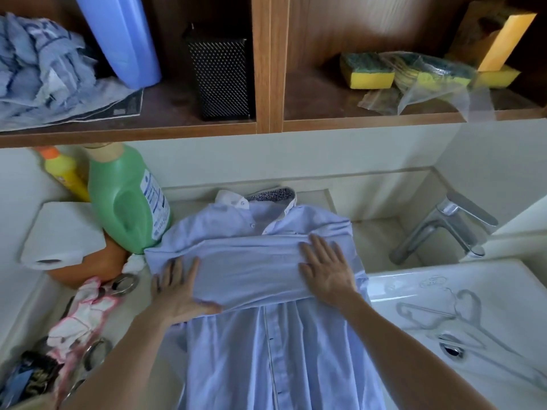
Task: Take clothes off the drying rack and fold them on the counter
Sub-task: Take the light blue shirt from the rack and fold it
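A light blue button-up shirt (254,335) lies face up on the pale counter (370,241), collar toward the wall. Its sleeves are folded across the chest in a flat band. My left hand (177,288) rests flat on the band's left end, fingers spread, thumb along the lower edge. My right hand (327,270) presses flat on the band's right end, fingers straight. The shirt's lower part hangs toward me over the counter edge. No drying rack is in view.
A green detergent bottle (127,199), a yellow bottle (66,173), a paper roll (59,235) and a pink-white cloth (85,309) crowd the left. A white sink (488,294) with clear hangers (444,315) and a faucet (444,229) lies right. Shelves above hold sponges (367,71) and a black container (222,78).
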